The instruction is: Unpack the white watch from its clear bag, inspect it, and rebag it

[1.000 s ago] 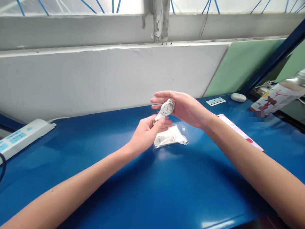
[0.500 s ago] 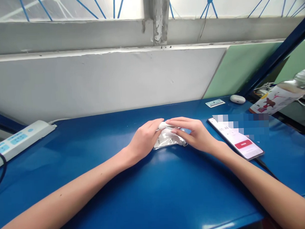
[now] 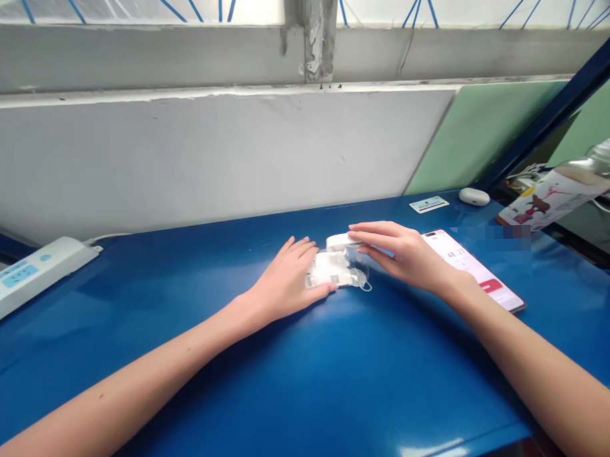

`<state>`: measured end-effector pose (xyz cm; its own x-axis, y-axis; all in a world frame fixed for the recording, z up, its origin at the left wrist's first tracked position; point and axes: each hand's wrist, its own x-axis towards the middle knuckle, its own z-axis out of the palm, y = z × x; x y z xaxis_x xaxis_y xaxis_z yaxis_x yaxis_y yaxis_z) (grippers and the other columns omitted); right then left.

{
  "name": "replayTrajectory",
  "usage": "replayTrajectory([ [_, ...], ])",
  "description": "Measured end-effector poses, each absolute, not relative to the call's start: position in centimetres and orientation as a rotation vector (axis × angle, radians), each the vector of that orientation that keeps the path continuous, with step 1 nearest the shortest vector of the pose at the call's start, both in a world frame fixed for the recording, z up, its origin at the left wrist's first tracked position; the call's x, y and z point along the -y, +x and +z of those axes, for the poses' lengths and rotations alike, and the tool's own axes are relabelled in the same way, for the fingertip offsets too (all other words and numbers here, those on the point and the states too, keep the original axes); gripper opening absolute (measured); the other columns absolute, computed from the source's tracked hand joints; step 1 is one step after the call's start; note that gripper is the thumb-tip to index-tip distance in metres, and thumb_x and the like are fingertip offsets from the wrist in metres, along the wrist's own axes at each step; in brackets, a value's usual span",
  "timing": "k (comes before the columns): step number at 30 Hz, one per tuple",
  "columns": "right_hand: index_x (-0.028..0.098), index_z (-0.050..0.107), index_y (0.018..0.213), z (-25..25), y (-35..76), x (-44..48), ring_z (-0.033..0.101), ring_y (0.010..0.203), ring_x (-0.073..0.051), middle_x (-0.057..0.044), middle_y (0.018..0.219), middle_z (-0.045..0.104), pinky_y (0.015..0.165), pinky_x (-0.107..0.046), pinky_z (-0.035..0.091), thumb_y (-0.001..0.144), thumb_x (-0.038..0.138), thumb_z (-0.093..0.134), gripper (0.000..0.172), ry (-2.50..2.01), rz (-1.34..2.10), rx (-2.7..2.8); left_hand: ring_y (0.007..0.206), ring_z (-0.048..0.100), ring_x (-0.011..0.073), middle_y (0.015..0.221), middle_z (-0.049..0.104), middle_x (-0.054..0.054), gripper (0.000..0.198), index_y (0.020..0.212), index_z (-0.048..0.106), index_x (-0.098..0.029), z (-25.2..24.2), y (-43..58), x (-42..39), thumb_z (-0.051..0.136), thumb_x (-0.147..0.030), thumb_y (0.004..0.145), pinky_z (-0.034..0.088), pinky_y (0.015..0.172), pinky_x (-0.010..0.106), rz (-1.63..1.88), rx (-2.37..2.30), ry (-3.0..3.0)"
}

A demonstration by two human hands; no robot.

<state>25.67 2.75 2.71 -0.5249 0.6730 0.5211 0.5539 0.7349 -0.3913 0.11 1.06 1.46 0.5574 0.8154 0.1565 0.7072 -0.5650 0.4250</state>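
A small clear-and-silvery packet (image 3: 328, 271) with printed marks lies on the blue table. At its right corner are a clear round piece (image 3: 357, 277) and a short bead chain (image 3: 366, 286). My left hand (image 3: 289, 276) lies over the packet's left side, fingers stretched out, thumb along its near edge. Just beyond the packet, the fingers of my right hand (image 3: 393, 252) are closed on a small white rounded object (image 3: 339, 242); its kind is not clear, and its right end is hidden behind the fingertips.
A phone (image 3: 502, 293) lies beside my right forearm, partly covered by it. Farther back are a printed card (image 3: 429, 205), a white earbud case (image 3: 475, 196) and a tilted bottle (image 3: 549, 196). A white power strip (image 3: 41, 268) sits at the left; a wall (image 3: 233, 164) bounds the table's far edge.
My left hand has let go of the white object and flattened out over the packet. My right hand has drawn the object slightly right. More of the packet and the bead chain now shows.
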Motion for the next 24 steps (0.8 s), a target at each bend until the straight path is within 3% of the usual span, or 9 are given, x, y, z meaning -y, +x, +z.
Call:
replayTrajectory([
  [4, 0.027, 0.07, 0.123, 2.7, 26.2, -3.0, 0.067, 0.114, -0.027, -0.009, 0.128, 0.07, 0.099, -0.048, 0.054, 0.097, 0.027, 0.054, 0.031, -0.933, 0.21, 2.311, 0.142, 0.04, 0.0403, 0.143, 0.053, 0.026, 0.067, 0.13, 0.06, -0.008, 1.7, -0.9, -2.0, 0.067, -0.055, 0.083, 0.024, 0.119, 0.054, 0.469, -1.254, 2.47],
  [9, 0.027, 0.072, 0.119, 2.7, 27.1, -3.5, 0.069, 0.111, -0.028, -0.008, 0.122, 0.073, 0.097, -0.046, 0.055, 0.095, 0.029, 0.056, 0.029, -0.994, 0.271, 2.385, 0.142, 0.039, 0.0409, 0.147, 0.05, 0.024, 0.069, 0.124, 0.064, -0.012, 1.9, -2.1, -2.6, 0.074, -0.06, 0.075, 0.031, 0.116, 0.052, 0.44, -1.135, 2.42],
  [16, 0.026, 0.075, 0.116, 2.9, 28.0, -4.2, 0.071, 0.105, -0.027, -0.007, 0.119, 0.074, 0.093, -0.041, 0.057, 0.094, 0.031, 0.058, 0.028, -1.0, 0.325, 2.398, 0.138, 0.045, 0.0378, 0.144, 0.052, 0.025, 0.068, 0.136, 0.054, -0.009, 0.3, -1.9, -2.6, 0.064, -0.055, 0.087, 0.035, 0.115, 0.051, 0.591, -1.188, 2.452],
  [24, 0.022, 0.072, 0.119, 2.0, 27.0, -3.8, 0.07, 0.113, -0.025, -0.008, 0.125, 0.072, 0.1, -0.038, 0.055, 0.095, 0.027, 0.057, 0.029, -0.995, 0.319, 2.463, 0.124, 0.057, 0.0352, 0.135, 0.059, 0.019, 0.051, 0.126, 0.057, -0.014, 0.0, -1.8, -2.5, 0.058, -0.052, 0.092, 0.048, 0.104, 0.051, 0.668, -1.193, 2.578],
])
